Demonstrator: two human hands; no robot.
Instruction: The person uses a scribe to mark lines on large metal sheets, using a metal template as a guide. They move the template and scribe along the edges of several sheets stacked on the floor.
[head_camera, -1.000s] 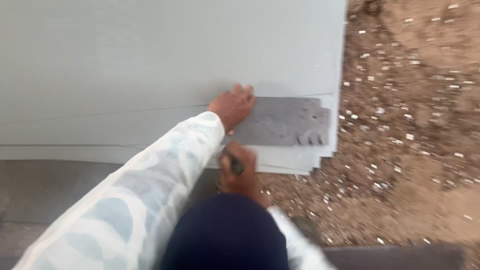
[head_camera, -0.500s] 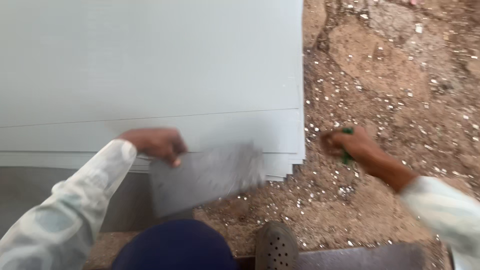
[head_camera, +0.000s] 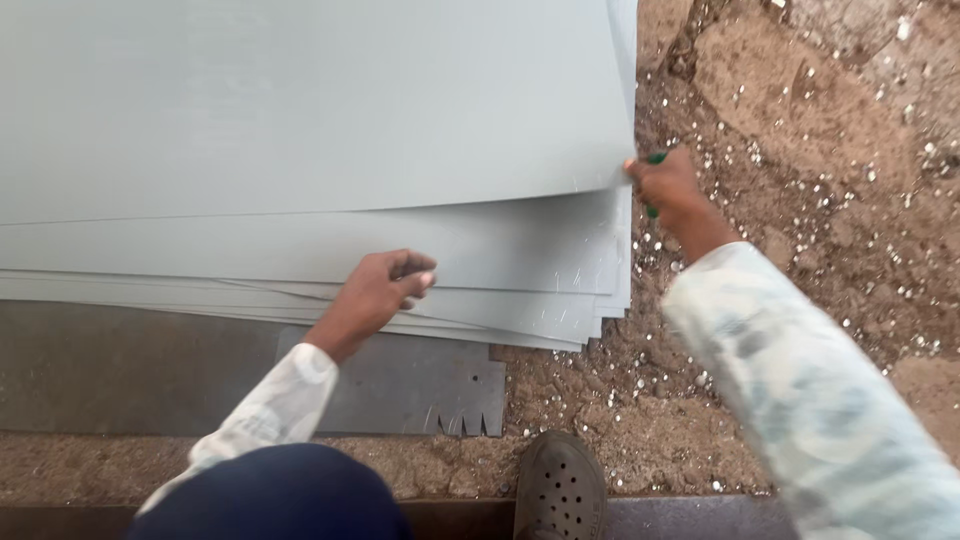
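Gripping smooth grey sheets (head_camera: 300, 110), both hands

- Soft, even daylight; no hard shadows or glare.
- Grey sheets (head_camera: 300, 110) look flat and slightly washed out.
- Right sleeve (head_camera: 810, 390) at lower right is motion-blurred; gravelly soil (head_camera: 820, 120) stays reasonably sharp.

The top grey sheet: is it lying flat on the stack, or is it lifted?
Lifted at its right corner. The right hand grips the top grey sheet there, above the stack.

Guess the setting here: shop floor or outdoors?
Likely an outdoor work yard: grey sheets stacked on bare dirt strewn with small pale chips, no bench in view.
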